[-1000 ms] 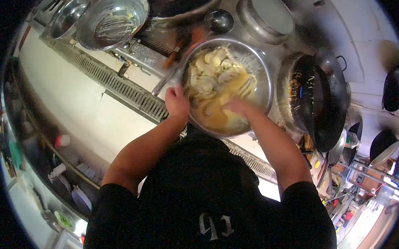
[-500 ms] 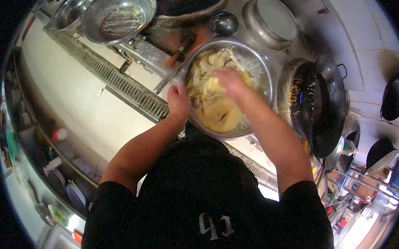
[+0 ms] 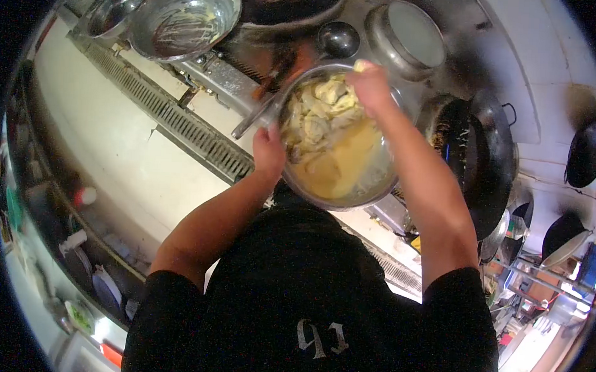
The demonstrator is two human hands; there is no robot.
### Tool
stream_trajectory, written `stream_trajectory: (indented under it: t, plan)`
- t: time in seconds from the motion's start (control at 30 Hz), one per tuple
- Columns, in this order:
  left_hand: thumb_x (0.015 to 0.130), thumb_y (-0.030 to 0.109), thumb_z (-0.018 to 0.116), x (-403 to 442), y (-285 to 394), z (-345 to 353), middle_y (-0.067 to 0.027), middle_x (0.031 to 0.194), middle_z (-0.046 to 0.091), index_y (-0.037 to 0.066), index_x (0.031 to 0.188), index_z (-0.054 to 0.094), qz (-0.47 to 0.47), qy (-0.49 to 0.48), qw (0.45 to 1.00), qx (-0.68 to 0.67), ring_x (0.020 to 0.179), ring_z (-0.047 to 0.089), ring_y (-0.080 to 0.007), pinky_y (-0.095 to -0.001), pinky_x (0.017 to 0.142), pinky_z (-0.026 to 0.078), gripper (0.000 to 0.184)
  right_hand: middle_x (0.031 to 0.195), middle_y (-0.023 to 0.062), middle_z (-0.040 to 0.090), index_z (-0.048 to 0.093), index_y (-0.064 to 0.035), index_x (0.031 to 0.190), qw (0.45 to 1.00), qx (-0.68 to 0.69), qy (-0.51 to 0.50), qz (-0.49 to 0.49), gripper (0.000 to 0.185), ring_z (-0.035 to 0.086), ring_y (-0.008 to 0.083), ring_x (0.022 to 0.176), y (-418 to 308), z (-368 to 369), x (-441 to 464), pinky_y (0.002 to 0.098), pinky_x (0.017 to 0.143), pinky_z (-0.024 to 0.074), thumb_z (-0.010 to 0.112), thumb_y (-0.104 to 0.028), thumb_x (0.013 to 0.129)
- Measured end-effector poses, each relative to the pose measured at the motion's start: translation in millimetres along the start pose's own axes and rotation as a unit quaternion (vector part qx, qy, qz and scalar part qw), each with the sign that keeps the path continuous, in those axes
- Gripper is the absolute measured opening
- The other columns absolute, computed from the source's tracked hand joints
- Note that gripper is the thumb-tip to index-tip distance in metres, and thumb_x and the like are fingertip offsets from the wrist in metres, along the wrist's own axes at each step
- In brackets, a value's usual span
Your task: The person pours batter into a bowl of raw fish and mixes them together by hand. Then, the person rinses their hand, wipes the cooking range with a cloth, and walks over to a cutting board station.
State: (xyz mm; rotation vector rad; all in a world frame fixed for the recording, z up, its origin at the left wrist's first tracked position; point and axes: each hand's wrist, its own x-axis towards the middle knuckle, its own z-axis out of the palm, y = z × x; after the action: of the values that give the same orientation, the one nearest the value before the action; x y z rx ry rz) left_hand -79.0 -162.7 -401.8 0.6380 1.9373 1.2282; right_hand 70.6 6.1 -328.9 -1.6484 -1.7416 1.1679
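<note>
A steel bowl (image 3: 360, 201) holds pale coated pieces (image 3: 321, 114) in its upper left part and a yellow liquid (image 3: 339, 164) in its lower part. At the bowl's left rim, my left hand (image 3: 269, 150) is closed around the edge. My right hand (image 3: 370, 86) is at the upper right rim, its fingers closed, with some yellow batter at the fingertips. Whether that hand grips the rim or a piece is too small to tell.
A ladle (image 3: 339, 39) lies beyond the bowl, beside a round steel pot (image 3: 414, 35). Large dark woks (image 3: 488, 164) stand at the right. A batter-smeared bowl (image 3: 185, 21) and another steel bowl (image 3: 116, 6) are at the upper left, near a slotted drain (image 3: 161, 110).
My right hand has moved from inside the bowl up to its upper right rim. The liquid has spread lower in the bowl, while my left hand has stayed at the left rim.
</note>
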Motion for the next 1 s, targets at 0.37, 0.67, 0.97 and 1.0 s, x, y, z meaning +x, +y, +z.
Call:
stream_trajectory:
  t: [0.37,0.67,0.97,1.0]
  plan:
    - [0.085,0.031,0.042,8,-15,0,-0.0173,0.074,0.055,-0.004,0.081,0.051,0.002,-0.039,0.999,0.012,0.068,0.052,-0.0249,-0.0354,0.064,0.039,0.036,0.074,0.0085,0.056,0.047,0.0077,0.107,0.998,-0.043,0.036,-0.043,0.045,0.051,0.0135,0.063,5,-6,22,0.0262,0.056,0.0421,0.061,-0.010,0.067]
    - [0.081,0.034,0.050,14,-17,-18,-0.0105,0.068,0.055,-0.003,0.078,0.052,-0.025,-0.092,0.995,0.007,0.063,0.049,-0.0162,-0.0302,0.060,0.039,0.037,0.089,0.0127,0.057,0.046,0.0035,0.111,0.993,-0.117,-0.003,0.016,0.049,0.054,0.0170,0.075,6,-4,-11,0.0266,0.064,0.0431,0.064,-0.009,0.067]
    - [0.075,0.025,0.058,22,-63,-52,-0.0048,0.057,0.049,0.002,0.068,0.049,0.072,-0.164,0.984,0.007,0.051,0.044,-0.0102,-0.0260,0.050,0.038,0.026,0.086,0.0118,0.059,0.056,0.0003,0.088,0.990,-0.128,-0.051,0.018,0.034,0.054,0.0225,0.076,73,19,-30,0.0356,0.068,0.0417,0.054,-0.031,0.074]
    - [0.075,0.024,0.058,22,-72,-62,-0.0052,0.057,0.050,0.001,0.069,0.050,0.157,-0.177,0.971,0.036,0.052,0.044,-0.0106,-0.0259,0.050,0.038,0.025,0.086,0.0118,0.059,0.056,0.0003,0.088,0.990,-0.128,-0.049,0.019,0.034,0.054,0.0225,0.076,66,18,-34,0.0356,0.068,0.0417,0.054,-0.031,0.074]
